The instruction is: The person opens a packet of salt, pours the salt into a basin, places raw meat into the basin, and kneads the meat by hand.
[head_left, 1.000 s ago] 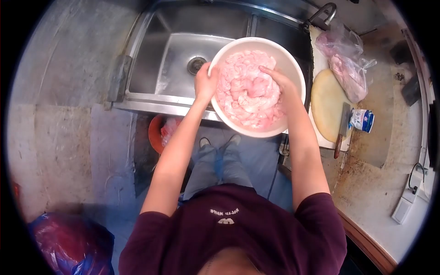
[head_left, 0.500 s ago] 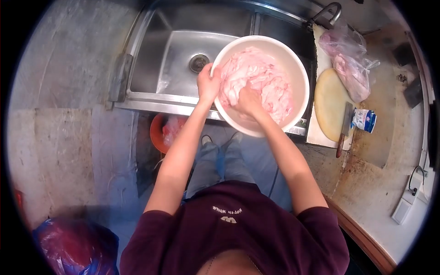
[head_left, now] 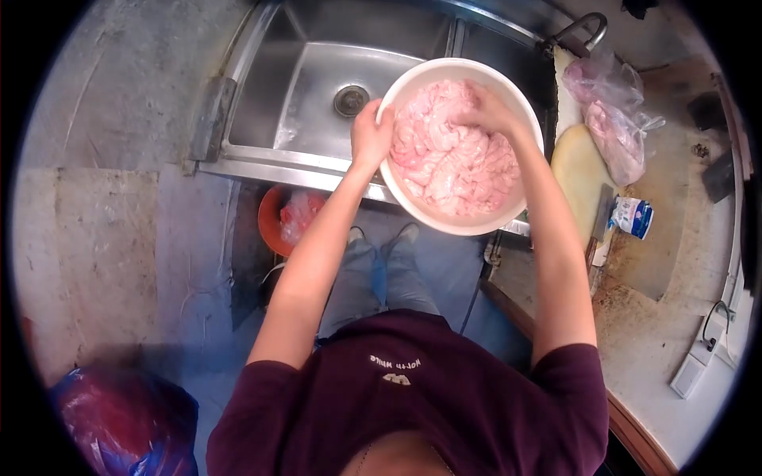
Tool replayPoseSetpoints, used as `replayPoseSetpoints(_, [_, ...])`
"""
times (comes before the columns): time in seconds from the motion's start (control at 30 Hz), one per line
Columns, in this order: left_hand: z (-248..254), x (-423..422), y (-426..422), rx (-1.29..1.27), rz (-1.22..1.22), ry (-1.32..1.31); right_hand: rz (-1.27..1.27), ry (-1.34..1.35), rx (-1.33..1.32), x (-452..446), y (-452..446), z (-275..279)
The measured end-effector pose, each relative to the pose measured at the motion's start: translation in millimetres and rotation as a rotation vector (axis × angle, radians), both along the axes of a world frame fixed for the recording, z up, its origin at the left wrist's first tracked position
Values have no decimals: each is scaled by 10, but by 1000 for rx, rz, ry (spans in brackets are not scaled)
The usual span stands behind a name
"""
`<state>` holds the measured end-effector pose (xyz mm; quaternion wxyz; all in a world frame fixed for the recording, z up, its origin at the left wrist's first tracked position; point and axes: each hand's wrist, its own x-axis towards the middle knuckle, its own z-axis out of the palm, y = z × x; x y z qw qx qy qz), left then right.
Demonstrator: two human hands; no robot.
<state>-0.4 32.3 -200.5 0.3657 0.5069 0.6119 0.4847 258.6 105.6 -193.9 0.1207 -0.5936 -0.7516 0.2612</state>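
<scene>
A large white bowl is full of pale pink raw meat in soft, wet-looking folds. It sits over the front edge of the sink, slightly right of centre. My left hand grips the bowl's left rim, with the thumb on the inner side and the other fingers mostly hidden. Inside the bowl, at the upper right, my right hand is curled into the meat, its fingertips partly sunk in the folds.
A steel sink with a tap lies behind. On the right are a round board, a cleaver, bagged meat and a blue-white packet. Below stands an orange bucket; a red-blue bag is at lower left.
My right hand has moved from the middle of the meat up and right, towards the bowl's far side. The meat's folds have shifted. My left hand stays on the rim.
</scene>
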Motion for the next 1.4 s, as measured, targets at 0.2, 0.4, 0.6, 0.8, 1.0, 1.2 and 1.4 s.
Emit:
replayPoseSetpoints(0.2, [94, 10, -47, -56, 7, -44, 211, -97, -248, -702, -266, 182])
replayPoseSetpoints(0.4, [-2, 5, -57, -36, 52, -64, 244, 12, -93, -1029, -1479, 370])
replayPoseSetpoints(0.6, [-74, -3, -80, -41, 37, -116, 103, -103, -141, -1142, -1210, -240])
replayPoseSetpoints(0.8, [70, 52, -28, -21, 10, -109, -23, 211, -264, -762, -962, 209])
replayPoseSetpoints(1.0, [45, 51, -59, -44, 18, -117, -126, 75, 89, 458, -709, 214])
replayPoseSetpoints(1.2, [220, 148, -16, -75, 12, -156, -199, 395, -268, -24, -307, -185])
replayPoseSetpoints(1.4, [-50, 87, -65, -44, 71, -208, -231, 161, -327, -610, -1003, 414])
